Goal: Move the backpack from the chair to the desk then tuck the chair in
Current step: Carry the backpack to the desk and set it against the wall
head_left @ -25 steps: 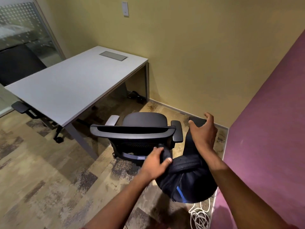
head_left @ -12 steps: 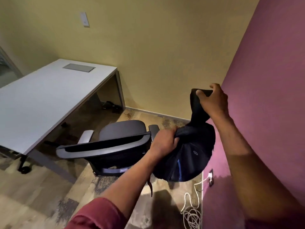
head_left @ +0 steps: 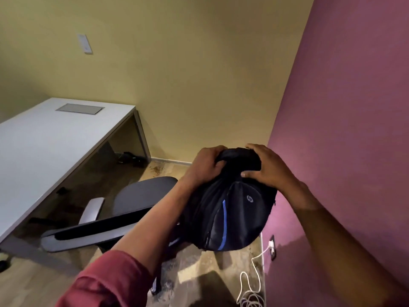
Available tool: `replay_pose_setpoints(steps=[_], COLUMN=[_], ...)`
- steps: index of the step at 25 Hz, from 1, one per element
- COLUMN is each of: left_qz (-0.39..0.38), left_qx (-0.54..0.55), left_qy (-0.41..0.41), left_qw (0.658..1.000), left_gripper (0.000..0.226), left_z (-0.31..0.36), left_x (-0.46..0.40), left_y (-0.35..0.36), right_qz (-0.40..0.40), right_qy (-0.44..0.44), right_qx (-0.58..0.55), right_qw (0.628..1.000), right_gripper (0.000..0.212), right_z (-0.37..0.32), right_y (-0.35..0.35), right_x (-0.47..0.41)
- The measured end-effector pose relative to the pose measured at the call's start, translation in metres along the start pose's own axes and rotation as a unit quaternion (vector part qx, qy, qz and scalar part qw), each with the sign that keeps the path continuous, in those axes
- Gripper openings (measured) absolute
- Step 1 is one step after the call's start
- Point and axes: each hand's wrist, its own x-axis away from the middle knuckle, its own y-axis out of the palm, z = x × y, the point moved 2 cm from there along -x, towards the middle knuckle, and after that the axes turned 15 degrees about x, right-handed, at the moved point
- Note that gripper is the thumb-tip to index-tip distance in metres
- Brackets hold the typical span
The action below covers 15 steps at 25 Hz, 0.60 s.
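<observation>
A black backpack point(head_left: 230, 209) with a blue stripe and a small round logo hangs in the air to the right of the chair, clear of the floor. My left hand point(head_left: 204, 166) grips its top on the left side and my right hand point(head_left: 263, 168) grips its top on the right. The black office chair point(head_left: 141, 196) stands below and left of the backpack, its seat bare and its backrest toward me. The white desk point(head_left: 51, 140) lies at the left, its long edge facing the chair.
A purple wall point(head_left: 345, 134) stands close on the right, with a socket point(head_left: 272, 247) near the floor and a white cable point(head_left: 250, 291) coiled below it. A yellow wall is behind. Dark items point(head_left: 130, 159) lie on the floor under the desk.
The backpack has risen from beside the chair to about chest height. Both hands have come together at its top. The view has tilted up and turned right.
</observation>
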Motion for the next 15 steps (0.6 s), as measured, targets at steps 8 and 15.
replay_pose_setpoints(steps=[8,15], left_qz=[-0.020,0.050], left_qx=[-0.020,0.025], left_qy=[-0.029,-0.035], left_qw=[0.999,0.998], left_gripper=[0.036,0.018], left_z=[-0.035,-0.093], left_x=[-0.053,-0.118], left_y=[-0.019,-0.027], right_qz=[0.095,0.102], right_qy=[0.039,0.055], right_qx=[0.096,0.093], right_qw=[0.990,0.989], right_gripper=[0.025,0.021], right_z=[0.008,0.030], right_y=[-0.021,-0.020], right_x=[-0.060,-0.142])
